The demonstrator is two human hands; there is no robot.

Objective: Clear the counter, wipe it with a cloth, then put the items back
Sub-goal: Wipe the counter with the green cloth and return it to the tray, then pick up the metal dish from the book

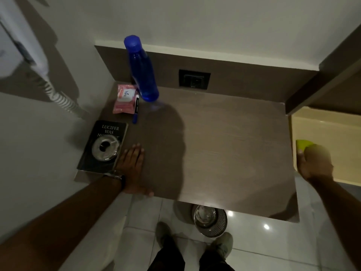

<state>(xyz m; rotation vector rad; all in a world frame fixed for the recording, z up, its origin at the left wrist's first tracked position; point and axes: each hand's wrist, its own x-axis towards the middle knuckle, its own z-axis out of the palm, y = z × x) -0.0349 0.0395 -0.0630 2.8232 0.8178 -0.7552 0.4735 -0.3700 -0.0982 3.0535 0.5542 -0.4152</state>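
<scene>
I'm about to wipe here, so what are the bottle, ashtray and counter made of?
Bottle: likely translucent blue plastic; light passes through it. Ashtray: probably polished metal, with bright reflections. Counter: looks like matte brown wood-grain laminate, judging by fine streaks, though real wood is possible.

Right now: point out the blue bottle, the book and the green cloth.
blue bottle (143, 75): head view, middle of the body.
book (109, 130): head view, title on the cover.
green cloth (302, 144): head view, the part showing past the right hand.

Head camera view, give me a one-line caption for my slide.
Left hand flat on the counter beside the book; right hand grasps a green cloth.
</scene>
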